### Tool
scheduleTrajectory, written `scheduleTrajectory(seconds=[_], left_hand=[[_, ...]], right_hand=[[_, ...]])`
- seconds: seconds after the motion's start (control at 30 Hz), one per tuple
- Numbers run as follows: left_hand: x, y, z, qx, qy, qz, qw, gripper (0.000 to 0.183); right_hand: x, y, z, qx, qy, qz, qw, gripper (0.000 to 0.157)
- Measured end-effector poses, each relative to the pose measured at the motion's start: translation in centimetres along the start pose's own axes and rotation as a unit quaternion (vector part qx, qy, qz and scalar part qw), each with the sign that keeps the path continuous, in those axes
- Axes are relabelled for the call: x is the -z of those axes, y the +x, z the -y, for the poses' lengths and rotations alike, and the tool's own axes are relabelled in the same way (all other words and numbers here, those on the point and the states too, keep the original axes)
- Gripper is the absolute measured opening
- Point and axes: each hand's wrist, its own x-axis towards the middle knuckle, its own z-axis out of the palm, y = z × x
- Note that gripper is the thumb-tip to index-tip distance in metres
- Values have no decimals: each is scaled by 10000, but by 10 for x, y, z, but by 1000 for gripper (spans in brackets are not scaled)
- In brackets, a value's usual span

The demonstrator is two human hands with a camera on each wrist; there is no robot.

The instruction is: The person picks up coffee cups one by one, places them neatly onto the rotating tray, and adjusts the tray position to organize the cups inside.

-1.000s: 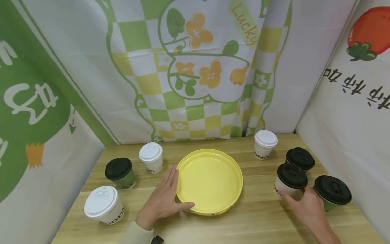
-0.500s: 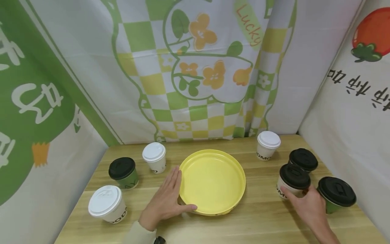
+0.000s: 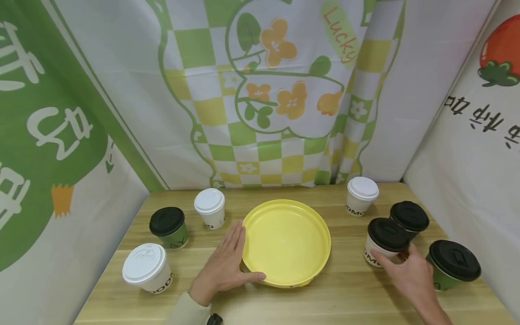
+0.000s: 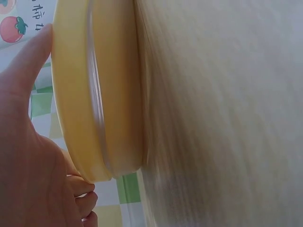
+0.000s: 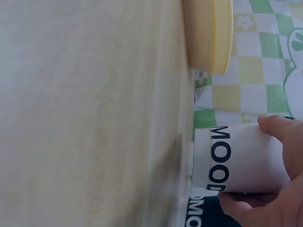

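Note:
My left hand [image 3: 223, 266] rests against the left side of a round yellow tray [image 3: 286, 243], fingers straight along the rim and thumb at its near edge. In the left wrist view the yellow side wall [image 4: 75, 94] stands beside the thumb. My right hand [image 3: 412, 273] grips a white paper cup [image 3: 375, 255] with a black lid [image 3: 387, 233], thumb on its near side. Black letters run round this cup in the right wrist view. Whether its base touches the table is hard to tell. Just behind it is a dark cup [image 3: 409, 216] with a black lid.
At the right stands a green cup [image 3: 443, 277] with a black lid. Small white cups [image 3: 359, 205] [image 3: 213, 219] stand at the back. Left of my left hand are a black-lidded green cup [image 3: 174, 237] and a larger white cup [image 3: 156, 282]. Printed curtains enclose the wooden table [image 3: 325, 302].
The right hand has shifted the white cup slightly left, widening the space to the green cup. The left hand stays at the tray. The head view has turned a little left.

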Motion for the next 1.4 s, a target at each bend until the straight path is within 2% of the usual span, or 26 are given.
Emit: scheduleTrajectory(seconds=[0.17,0.37,0.6,0.77,1.03,1.4], left_hand=[[0,0,0,8,-7,-17,10000,136],[0,0,0,44,-6,21,10000,136],[2,-1,-1,72,19,65,10000,136],[2,-1,-1,29,62,26,10000,136],[2,-1,-2,59,83,33,9999,135],[3,-1,-2,74,76,-19,9999,136]], right_hand=[[0,0,13,289,107,103,9995,87],[1,3,31,677,533,336,9957,85],[-3,3,60,1128,553,72,9921,76],[-10,2,80,1379,701,108,9879,72],[-30,-2,107,1836,1368,467,9723,69],[-59,-13,136,2180,1894,958,9526,72]])
